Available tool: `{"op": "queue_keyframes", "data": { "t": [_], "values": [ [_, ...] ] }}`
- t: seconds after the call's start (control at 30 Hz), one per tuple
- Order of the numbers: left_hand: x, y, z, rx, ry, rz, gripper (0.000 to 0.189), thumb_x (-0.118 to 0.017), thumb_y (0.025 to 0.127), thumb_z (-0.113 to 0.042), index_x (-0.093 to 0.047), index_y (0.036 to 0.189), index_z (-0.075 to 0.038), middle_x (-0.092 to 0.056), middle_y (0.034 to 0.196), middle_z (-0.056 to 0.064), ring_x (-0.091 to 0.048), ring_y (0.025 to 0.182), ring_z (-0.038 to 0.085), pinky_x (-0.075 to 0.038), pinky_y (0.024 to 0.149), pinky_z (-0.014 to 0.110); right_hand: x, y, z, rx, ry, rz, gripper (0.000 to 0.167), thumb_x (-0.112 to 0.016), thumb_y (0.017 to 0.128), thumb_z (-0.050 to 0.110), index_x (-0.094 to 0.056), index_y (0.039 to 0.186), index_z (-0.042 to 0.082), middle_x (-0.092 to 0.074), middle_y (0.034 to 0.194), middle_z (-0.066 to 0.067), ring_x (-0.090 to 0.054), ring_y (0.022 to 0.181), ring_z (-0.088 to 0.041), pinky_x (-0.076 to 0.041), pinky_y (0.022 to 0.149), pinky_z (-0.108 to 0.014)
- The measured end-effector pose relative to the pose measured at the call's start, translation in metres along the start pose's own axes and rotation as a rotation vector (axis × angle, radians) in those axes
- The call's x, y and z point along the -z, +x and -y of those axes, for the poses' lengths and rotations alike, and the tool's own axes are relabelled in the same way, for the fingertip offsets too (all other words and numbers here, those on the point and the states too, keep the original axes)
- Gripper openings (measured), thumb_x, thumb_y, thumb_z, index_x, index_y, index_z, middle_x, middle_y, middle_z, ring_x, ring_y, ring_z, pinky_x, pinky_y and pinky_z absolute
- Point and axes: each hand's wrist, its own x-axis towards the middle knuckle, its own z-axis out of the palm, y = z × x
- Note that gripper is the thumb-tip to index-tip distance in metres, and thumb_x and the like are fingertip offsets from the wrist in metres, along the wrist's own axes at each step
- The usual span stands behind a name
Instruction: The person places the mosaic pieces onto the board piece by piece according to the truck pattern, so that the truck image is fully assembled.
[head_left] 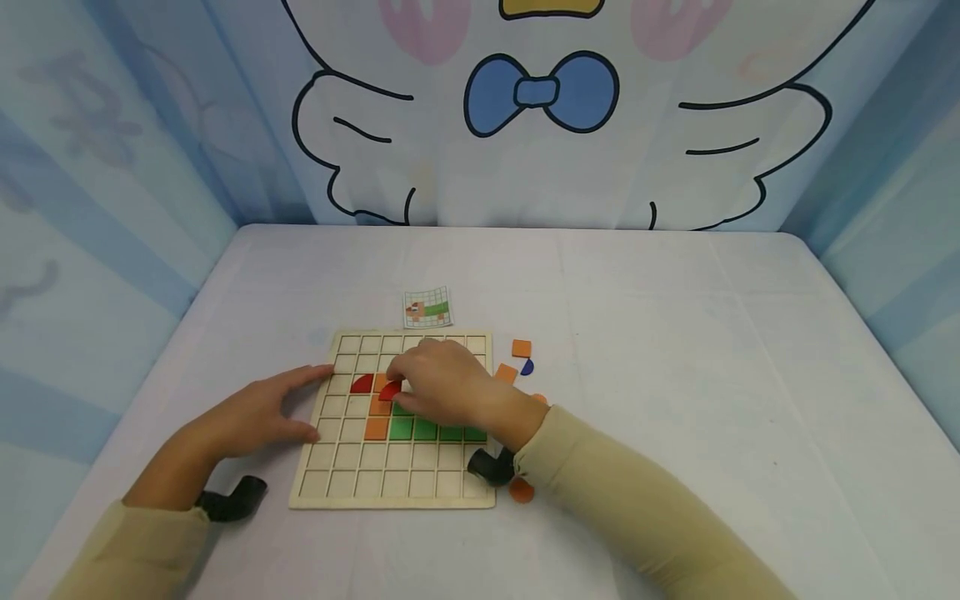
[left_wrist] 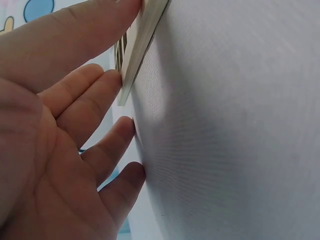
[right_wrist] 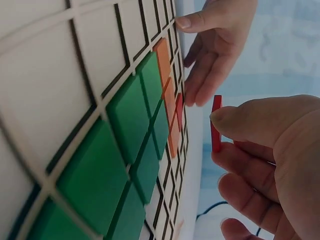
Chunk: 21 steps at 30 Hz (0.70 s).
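A wooden grid board (head_left: 345,483) lies on the table. Between thumb and index finger, my right hand (head_left: 450,383) pinches a small red quarter-circle tile (right_wrist: 216,135), held just above the board in the right wrist view. My left hand (head_left: 255,414) is spread at the board's left edge, thumb and fingertips against it. Set in the grid are a red tile (head_left: 362,383), a column of orange square tiles (head_left: 377,428) and rows of green square tiles (head_left: 425,429). The right hand hides part of the green area and the upper grid cells.
A small picture card (head_left: 427,310) with a gridded pattern lies behind the board. Loose pieces sit to its right: an orange square (head_left: 521,348), a blue half-circle (head_left: 528,367) and a round orange piece (head_left: 521,490). A printed curtain (head_left: 540,183) stands behind the table.
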Motion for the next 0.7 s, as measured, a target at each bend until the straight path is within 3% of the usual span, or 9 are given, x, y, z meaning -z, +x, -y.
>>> {"op": "queue_keyframes", "data": {
  "t": [0.43, 0.7],
  "values": [
    [0.002, -0.002, 0.000, -0.034, 0.000, 0.001, 0.092, -0.085, 0.079, -0.035, -0.037, 0.154, -0.011, -0.032, 0.156, 0.025, -0.028, 0.141, 0.049, -0.028, 0.106, 0.065, -0.007, 0.027, 0.023, 0.007, 0.017, 0.015, 0.019, -0.064, 0.096, 0.029, -0.073, 0.111, 0.020, -0.068, 0.096, 0.011, -0.057, 0.089, -0.011, -0.045, 0.072, -0.026],
    [0.002, -0.001, 0.000, -0.033, -0.010, -0.001, 0.093, -0.085, 0.078, -0.034, -0.037, 0.154, -0.011, -0.032, 0.155, 0.025, -0.028, 0.141, 0.049, -0.028, 0.106, 0.065, -0.016, 0.042, 0.035, -0.050, 0.005, 0.043, 0.018, -0.064, 0.097, 0.030, -0.073, 0.110, 0.021, -0.065, 0.088, 0.014, -0.057, 0.082, -0.008, -0.045, 0.066, -0.026]
  ]
}}
